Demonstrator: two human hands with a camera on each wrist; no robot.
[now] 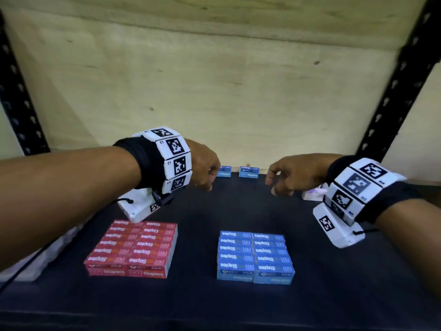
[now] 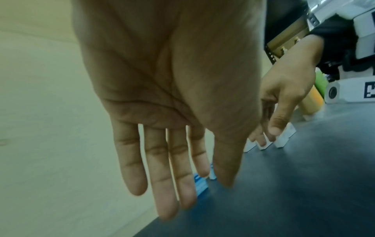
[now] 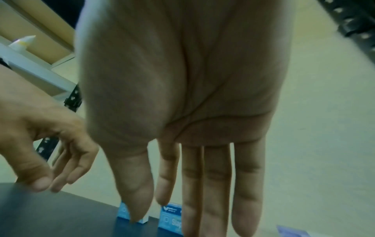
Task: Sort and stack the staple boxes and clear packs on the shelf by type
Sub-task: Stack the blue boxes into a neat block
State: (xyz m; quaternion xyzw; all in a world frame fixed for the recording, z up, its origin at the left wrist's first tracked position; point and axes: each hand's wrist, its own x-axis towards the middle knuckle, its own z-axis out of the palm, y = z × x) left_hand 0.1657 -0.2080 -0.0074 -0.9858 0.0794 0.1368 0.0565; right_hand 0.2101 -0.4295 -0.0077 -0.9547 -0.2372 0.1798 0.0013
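A block of red staple boxes point(image 1: 133, 249) lies front left on the dark shelf mat point(image 1: 214, 211), a block of blue staple boxes point(image 1: 255, 256) front centre. Two loose blue staple boxes point(image 1: 224, 171) point(image 1: 249, 172) stand at the back edge against the wooden wall. My left hand point(image 1: 205, 170) hovers just left of them, fingers straight and empty in the left wrist view point(image 2: 162, 176). My right hand point(image 1: 284, 177) hovers just right of them, also empty, fingers straight point(image 3: 213, 184). One loose blue box point(image 3: 170, 218) shows under my right fingertips.
Clear packs point(image 1: 312, 194) lie at the right behind my right wrist, and more pale packs point(image 1: 35, 259) under my left forearm. Black perforated shelf posts point(image 1: 396, 96) point(image 1: 16, 91) flank the bay. A plywood wall point(image 1: 214, 91) closes the back.
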